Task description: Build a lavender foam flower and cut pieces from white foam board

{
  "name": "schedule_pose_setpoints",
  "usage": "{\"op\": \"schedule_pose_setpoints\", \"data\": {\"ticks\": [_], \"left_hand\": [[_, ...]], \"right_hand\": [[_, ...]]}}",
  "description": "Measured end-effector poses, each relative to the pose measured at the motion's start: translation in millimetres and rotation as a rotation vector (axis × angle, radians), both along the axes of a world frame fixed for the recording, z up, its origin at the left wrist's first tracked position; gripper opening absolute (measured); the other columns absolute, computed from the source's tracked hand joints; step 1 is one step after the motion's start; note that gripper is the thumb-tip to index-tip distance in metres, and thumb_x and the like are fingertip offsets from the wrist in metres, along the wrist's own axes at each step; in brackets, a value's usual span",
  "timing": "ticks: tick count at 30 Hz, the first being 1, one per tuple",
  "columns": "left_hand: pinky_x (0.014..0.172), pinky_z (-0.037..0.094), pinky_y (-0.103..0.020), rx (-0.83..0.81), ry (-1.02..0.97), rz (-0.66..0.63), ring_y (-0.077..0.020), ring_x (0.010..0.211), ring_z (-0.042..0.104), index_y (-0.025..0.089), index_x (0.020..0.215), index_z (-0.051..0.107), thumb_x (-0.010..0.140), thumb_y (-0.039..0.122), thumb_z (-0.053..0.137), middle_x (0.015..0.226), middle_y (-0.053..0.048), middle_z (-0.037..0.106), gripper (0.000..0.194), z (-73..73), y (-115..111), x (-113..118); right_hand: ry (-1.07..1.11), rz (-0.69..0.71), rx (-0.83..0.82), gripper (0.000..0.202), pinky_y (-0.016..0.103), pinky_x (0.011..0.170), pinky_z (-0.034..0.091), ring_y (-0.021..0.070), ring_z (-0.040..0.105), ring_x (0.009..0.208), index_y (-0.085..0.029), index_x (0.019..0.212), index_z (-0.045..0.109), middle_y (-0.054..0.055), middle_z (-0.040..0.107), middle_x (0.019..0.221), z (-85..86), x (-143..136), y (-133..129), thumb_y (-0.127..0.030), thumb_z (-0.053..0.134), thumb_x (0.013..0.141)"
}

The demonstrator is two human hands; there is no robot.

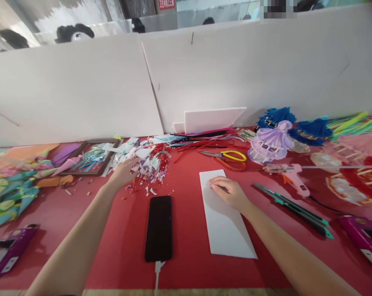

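Observation:
My left hand (pixel 123 172) reaches out to the edge of a heap of white and coloured scraps (pixel 152 162), fingers stretched forward and seemingly touching it. Over the upper part of a white rectangular board (pixel 226 230), my right hand (pixel 232 192) is curled, with thumb and fingertips brought together. Whatever may be between those fingertips is too small to make out. A black phone (pixel 159 228) with a white cable lies flat between my forearms. To the right of the board rests a green-and-black utility knife (pixel 292 207).
Yellow-and-red-handled pliers (pixel 223 155), a pink glue gun (pixel 291 174) and fluffy purple (pixel 270 142) and blue pieces lie to the right. A brown frame (pixel 95 172) and pastel cone shapes (pixel 13 193) are at left. White panels (pixel 250 70) wall off the back.

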State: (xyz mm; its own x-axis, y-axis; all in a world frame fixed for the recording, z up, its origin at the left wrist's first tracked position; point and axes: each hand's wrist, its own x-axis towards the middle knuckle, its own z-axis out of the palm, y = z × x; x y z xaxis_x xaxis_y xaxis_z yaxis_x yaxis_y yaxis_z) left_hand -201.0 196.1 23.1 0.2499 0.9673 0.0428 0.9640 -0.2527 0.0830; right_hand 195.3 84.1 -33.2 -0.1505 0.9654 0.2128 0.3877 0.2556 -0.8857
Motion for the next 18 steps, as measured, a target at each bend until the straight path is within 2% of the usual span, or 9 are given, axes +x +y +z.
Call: {"op": "schedule_pose_setpoints", "data": {"ticks": [5,10,18], "left_hand": [[0.084,0.052,-0.043,-0.063,0.031,0.061,-0.0221,0.101,0.060,0.018,0.118,0.056,0.091,0.034,0.056,0.121,-0.009,0.058,0.032,5.9,5.4,11.6],[0.083,0.052,-0.042,-0.094,0.035,0.155,-0.0218,0.100,0.060,0.018,0.118,0.056,0.091,0.034,0.056,0.119,-0.009,0.058,0.031,20.9,17.6,18.1],[0.083,0.052,-0.042,-0.073,0.007,0.214,-0.0217,0.099,0.060,0.018,0.118,0.056,0.091,0.034,0.056,0.119,-0.009,0.058,0.032,50.8,34.5,6.1]], "right_hand": [[0.001,0.000,0.004,0.019,0.033,0.080,0.052,0.0219,0.065,0.097,-0.021,0.078,0.068,0.007,0.070,0.092,-2.0,0.5,-0.2,-0.027,0.052,0.087],[0.009,-0.005,0.011,0.018,0.034,0.081,0.052,0.0220,0.065,0.097,-0.021,0.079,0.068,0.007,0.070,0.092,-7.0,1.8,0.1,-0.027,0.053,0.087],[0.024,0.002,0.035,0.018,0.033,0.079,0.052,0.0210,0.065,0.093,-0.021,0.079,0.068,0.007,0.070,0.089,-6.0,2.5,1.1,-0.027,0.052,0.087]]}}
